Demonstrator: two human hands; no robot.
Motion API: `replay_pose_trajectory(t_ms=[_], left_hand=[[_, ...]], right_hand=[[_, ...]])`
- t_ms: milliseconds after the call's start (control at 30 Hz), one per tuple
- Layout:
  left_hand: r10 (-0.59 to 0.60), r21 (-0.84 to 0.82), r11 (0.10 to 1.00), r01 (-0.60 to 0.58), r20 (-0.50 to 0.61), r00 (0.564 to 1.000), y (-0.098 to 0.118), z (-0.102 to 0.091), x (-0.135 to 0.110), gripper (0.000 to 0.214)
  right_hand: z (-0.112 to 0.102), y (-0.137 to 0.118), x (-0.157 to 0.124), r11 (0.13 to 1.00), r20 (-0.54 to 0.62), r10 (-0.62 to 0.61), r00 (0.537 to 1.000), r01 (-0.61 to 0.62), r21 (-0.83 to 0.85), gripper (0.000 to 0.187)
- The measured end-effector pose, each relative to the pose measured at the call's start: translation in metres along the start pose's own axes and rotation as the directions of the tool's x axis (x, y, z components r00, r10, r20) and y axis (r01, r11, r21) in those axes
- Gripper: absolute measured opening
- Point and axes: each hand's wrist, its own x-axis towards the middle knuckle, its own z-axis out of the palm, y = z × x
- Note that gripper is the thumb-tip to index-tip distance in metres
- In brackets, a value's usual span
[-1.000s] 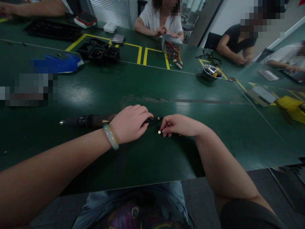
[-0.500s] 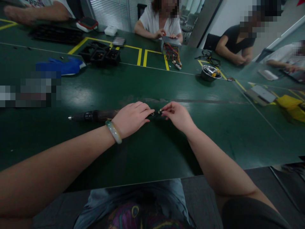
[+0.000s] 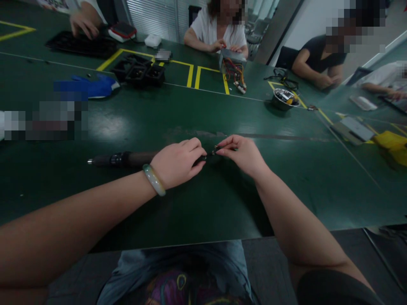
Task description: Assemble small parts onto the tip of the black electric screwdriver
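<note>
A long dark electric screwdriver [image 3: 135, 159] lies on the green table, its silver tip pointing left. My left hand [image 3: 181, 163], with a jade-like bangle on its wrist, is closed around the tool's rear end and hides that part. To the right of it, my right hand [image 3: 241, 154] pinches a small dark piece with metallic glints [image 3: 214, 150] between thumb and fingers. That piece sits just beyond the screwdriver's rear end; whether it is joined to it I cannot tell.
Farther back lie blue gloves [image 3: 89, 87], black bins [image 3: 138, 73], a black tray [image 3: 79, 44] and a metal bowl [image 3: 284, 99] of parts. One co-worker handles a grey box [image 3: 232, 61] with coloured wires. A yellow item [image 3: 392, 144] lies at right.
My left fingers have curled tighter around the screwdriver's rear end. The right fingers have straightened while pinching. At top left, a co-worker's hand has moved over the black tray. The view has shifted slightly.
</note>
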Motion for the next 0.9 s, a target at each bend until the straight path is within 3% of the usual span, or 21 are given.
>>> replay_pose_trajectory(t_ms=[233, 467, 633, 900], left_hand=[[-0.029, -0.018, 0.999, 0.028, -0.027, 0.999, -0.009, 0.002, 0.004, 0.021], [-0.07, -0.039, 0.997, 0.068, -0.064, 0.995, -0.005, 0.003, 0.002, 0.019], [-0.044, -0.038, 0.998, 0.042, -0.054, 0.998, -0.005, 0.001, 0.002, 0.016], [-0.006, -0.027, 1.0, 0.005, -0.023, 1.0, -0.006, 0.002, 0.002, 0.017]], right_hand=[[0.016, -0.006, -0.009, 0.966, 0.098, 0.044, 0.994, -0.017, -0.259, 0.011], [0.03, -0.009, -0.012, 0.962, 0.029, 0.005, 1.0, 0.003, -0.274, 0.006], [0.031, -0.009, -0.01, 0.977, 0.069, 0.022, 0.997, -0.007, -0.213, 0.007], [0.03, -0.018, -0.014, 0.951, 0.034, -0.066, 0.997, 0.073, -0.3, 0.003]])
